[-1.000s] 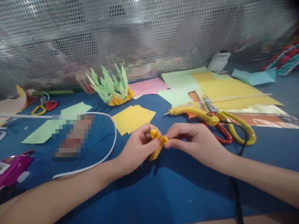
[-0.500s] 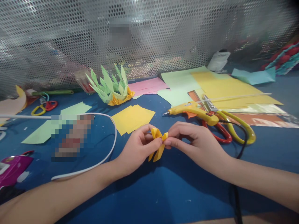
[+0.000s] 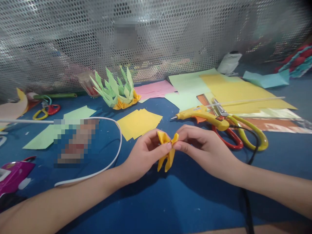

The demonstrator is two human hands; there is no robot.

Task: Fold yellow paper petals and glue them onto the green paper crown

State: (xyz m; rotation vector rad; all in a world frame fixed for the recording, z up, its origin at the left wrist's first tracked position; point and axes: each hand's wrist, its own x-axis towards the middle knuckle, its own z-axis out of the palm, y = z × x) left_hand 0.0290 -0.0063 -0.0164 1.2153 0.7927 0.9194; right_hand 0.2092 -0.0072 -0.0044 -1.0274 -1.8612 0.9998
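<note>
Between my two hands is a small folded yellow paper piece [image 3: 168,161], held just above the blue table [image 3: 156,201]. My left hand [image 3: 148,152] pinches it from the left with thumb and fingers. From the right, the thumb and fingertips of my right hand [image 3: 202,143] close on its upper right fold. Two pointed flaps hang below the fingers, and two open folds stand above. Beyond my left hand lie yellow paper rectangles [image 3: 138,123]. A yellow glue gun [image 3: 202,113] rests past my right hand, beside large scissors [image 3: 252,131] with red and yellow handles.
At the back stands a green-and-orange folded-paper ring [image 3: 117,91] near pink paper [image 3: 156,89]. Green and yellow sheets [image 3: 241,91] lie back right. A white cable [image 3: 120,139] loops by my left arm; a black cord [image 3: 248,208] runs under my right. A perforated metal panel [image 3: 156,39] rises behind.
The upper folds of the yellow paper piece have spread wider, and its lower flaps hang slightly further apart. My hands have barely moved and keep their pinch.
</note>
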